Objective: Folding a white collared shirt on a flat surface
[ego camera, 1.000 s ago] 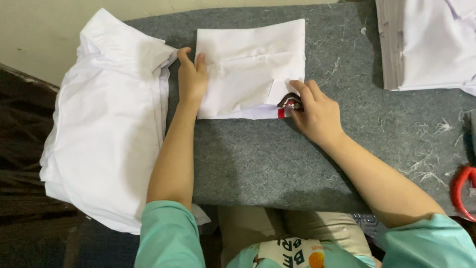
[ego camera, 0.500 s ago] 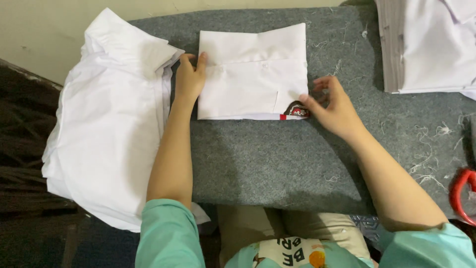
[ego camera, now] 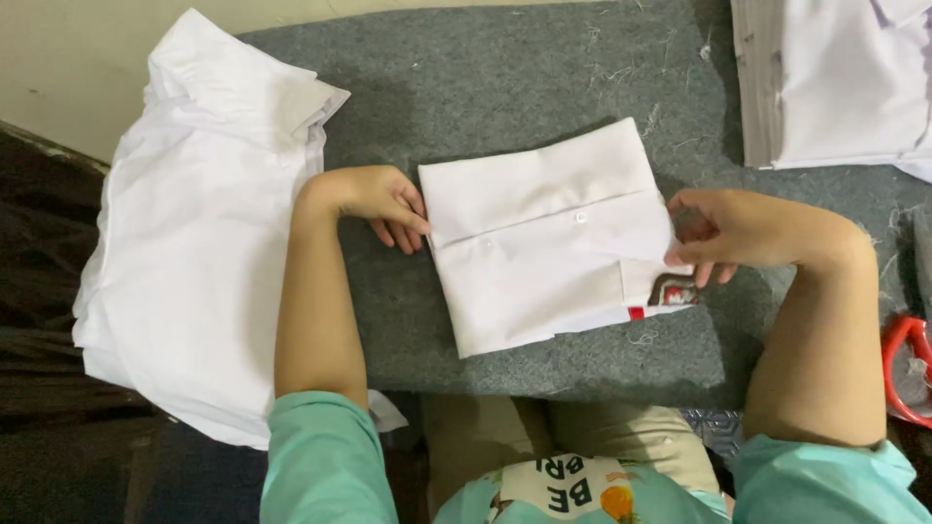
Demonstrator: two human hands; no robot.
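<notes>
Nearest the camera, a teal-sleeved torso and both bare forearms are seen reaching forward over the grey felt-covered table [ego camera: 544,87]. At mid-distance a folded white shirt [ego camera: 544,243] lies flat on that table, between the two hands, its button placket running across the top face and a red-and-dark badge [ego camera: 670,291] showing at its lower right corner.

The left hand [ego camera: 374,199] is held palm down with the wrist bent inward; its fingers are loosely curled together and rest against the shirt's left edge, closed on nothing. The right hand [ego camera: 738,233] is held level, elbow out, with thumb and fingers pinched on the shirt's right edge, just above the badge.

For squaring a fold of this kind, it is judged that the left edge should be kept pinned flat while the right edge is drawn taut and level, so that no crease is trapped along the placket and the layers are kept aligned at the lower corner, where an under-layer is seen protruding slightly.

Further left, a stack of white garments [ego camera: 194,243] overhangs the table edge. At the far right corner another white pile [ego camera: 845,78] is noted, and a red-handled tool [ego camera: 908,369] is partly cut off at the right edge.
</notes>
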